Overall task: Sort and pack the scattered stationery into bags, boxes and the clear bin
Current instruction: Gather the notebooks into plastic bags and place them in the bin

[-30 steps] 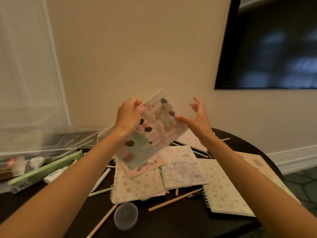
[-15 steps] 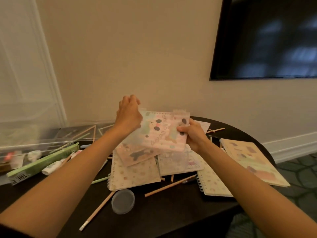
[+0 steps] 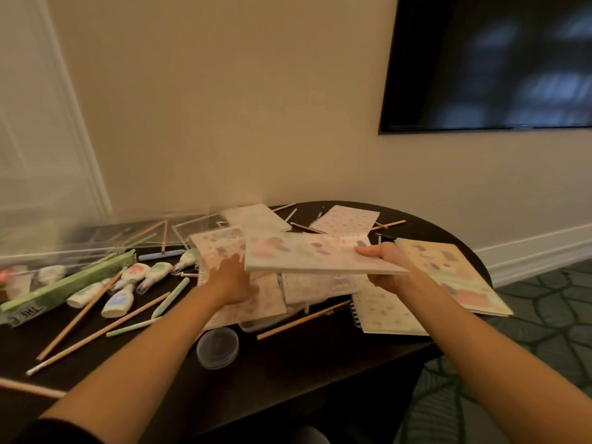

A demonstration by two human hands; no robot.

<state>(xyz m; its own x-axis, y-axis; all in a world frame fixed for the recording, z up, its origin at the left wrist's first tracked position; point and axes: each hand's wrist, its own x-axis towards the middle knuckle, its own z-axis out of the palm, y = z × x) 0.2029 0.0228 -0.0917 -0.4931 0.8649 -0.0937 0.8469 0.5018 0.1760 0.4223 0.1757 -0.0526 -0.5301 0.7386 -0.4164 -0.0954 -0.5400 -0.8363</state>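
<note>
I'm gathering notebooks: my right hand [image 3: 384, 262] pinches one notebook [image 3: 307, 255] above the pile [image 3: 267, 301]; my straight-fingered left hand [image 3: 232, 277] should grip another there.

L hand [image 3: 232, 277] let go; notebook [image 3: 307, 254] flat

A thin pastel cartoon-printed notebook [image 3: 307, 256] hovers nearly flat, pinched at its right edge by the right hand [image 3: 390, 254], above scattered spiral notebooks [image 3: 381, 312] and wooden pencils [image 3: 301, 321].

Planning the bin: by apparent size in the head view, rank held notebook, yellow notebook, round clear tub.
Tied: held notebook and yellow notebook; the held one is raised, nearly edge-on, so unranked.
Smallest: round clear tub.
</note>
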